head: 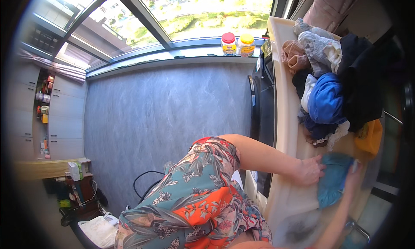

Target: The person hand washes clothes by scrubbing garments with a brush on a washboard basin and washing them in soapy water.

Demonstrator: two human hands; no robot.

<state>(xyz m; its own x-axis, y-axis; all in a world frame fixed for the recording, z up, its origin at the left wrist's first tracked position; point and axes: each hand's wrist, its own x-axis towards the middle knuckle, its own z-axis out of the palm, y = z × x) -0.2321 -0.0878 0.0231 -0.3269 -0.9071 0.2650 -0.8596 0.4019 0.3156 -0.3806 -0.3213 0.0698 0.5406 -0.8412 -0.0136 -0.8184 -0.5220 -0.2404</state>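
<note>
A wet teal cloth (334,179) is spread on the pale laundry counter (285,161). My left hand (311,171) rests at its near edge, fingers spread and touching the fabric. Over the cloth's far side, my right hand (352,174) grips a small blue-and-white object (355,165), perhaps a scrub brush; blur and the fingers hide most of it. Beyond the cloth lies a heap of laundry: a blue garment (327,98), black clothing (363,83), grey-and-white knitwear (319,49) and a peach piece (293,56).
An orange-yellow plastic container (369,137) stands beside the heap. A basin (298,228) with a dark bottom and a metal faucet (360,231) lie at the lower right. Two lidded jars, one red-topped (229,43) and one yellow-topped (246,44), stand on the window sill (194,56).
</note>
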